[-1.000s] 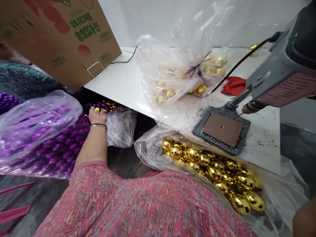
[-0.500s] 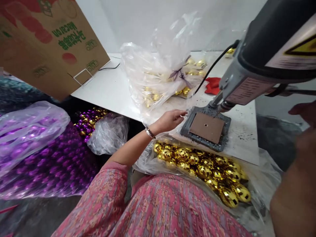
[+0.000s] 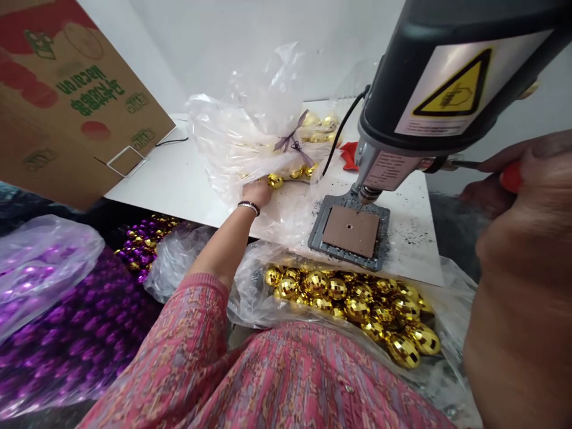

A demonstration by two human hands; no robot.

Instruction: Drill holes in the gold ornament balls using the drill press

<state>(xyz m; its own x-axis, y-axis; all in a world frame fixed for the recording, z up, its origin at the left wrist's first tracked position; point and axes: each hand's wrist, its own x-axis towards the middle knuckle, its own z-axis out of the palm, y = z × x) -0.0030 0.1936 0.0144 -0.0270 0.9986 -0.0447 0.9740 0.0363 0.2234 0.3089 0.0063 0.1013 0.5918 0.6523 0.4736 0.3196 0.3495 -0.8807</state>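
Observation:
My left hand (image 3: 257, 193) rests on a tied clear plastic bag (image 3: 232, 140) of gold ornaments, its fingertips beside a loose-looking gold ball (image 3: 276, 180). My right hand (image 3: 521, 199) grips a red-handled tool (image 3: 512, 177) with a thin metal shaft, close to the chuck of a grey-black bench drill (image 3: 424, 101). Under that chuck lies a brown pad with a central hole, set in a grey metal jig (image 3: 351, 232). A heap of gold mirrored ornaments (image 3: 344, 304) fills an open bag by my waist.
A white table (image 3: 156, 187) bears dark specks around the jig and a red cloth (image 3: 349, 155). A cardboard box (image 3: 75, 101) leans in at upper left. Bagged purple ornaments (image 3: 75, 339) and mixed purple-gold ones (image 3: 143, 247) lie low on the left.
My left hand has moved from the purple and gold ornaments at lower left up onto the tied bag on the table. My right hand has come into view, now gripping the red-handled tool.

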